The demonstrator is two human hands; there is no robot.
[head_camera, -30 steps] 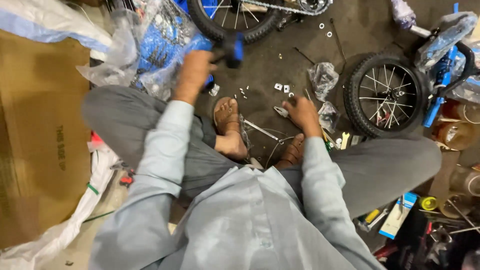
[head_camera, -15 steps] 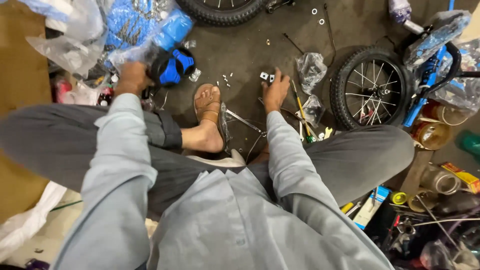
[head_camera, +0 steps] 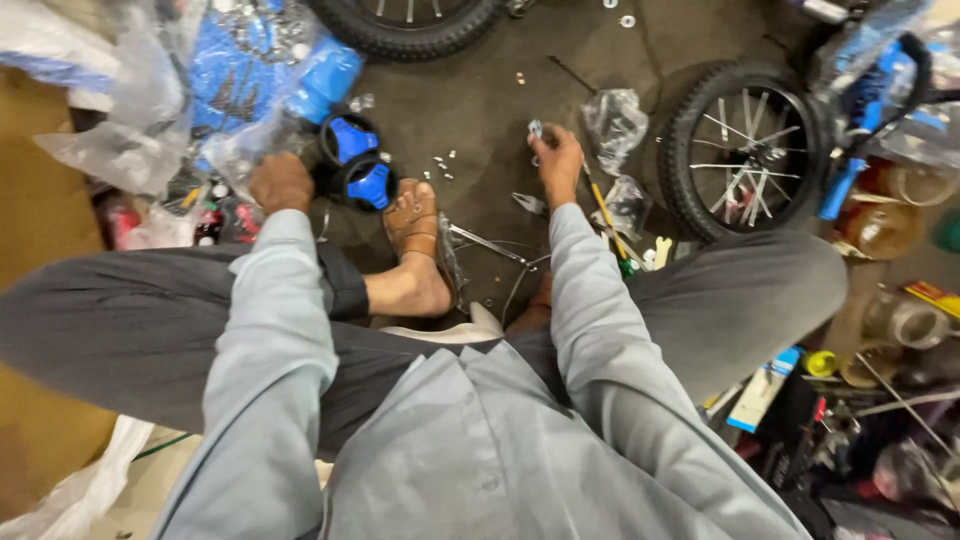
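Our left hand [head_camera: 281, 183] resting closed beside blue-and-black training wheels [head_camera: 358, 170], our right hand [head_camera: 557, 160] pinching small metal hardware [head_camera: 535, 129], spoked wheel [head_camera: 748, 150] nearby

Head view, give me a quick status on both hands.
Left hand rests by the small blue-hubbed wheels. Right hand pinches a small metal part. Loose bolts between them.

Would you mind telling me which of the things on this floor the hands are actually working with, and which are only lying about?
In hand:
- right hand pinching a small metal part
- left hand resting by the blue-and-black training wheels

Lying about:
- small spoked wheel
- large tyre
- crumpled plastic bags
- loose screws
- pliers
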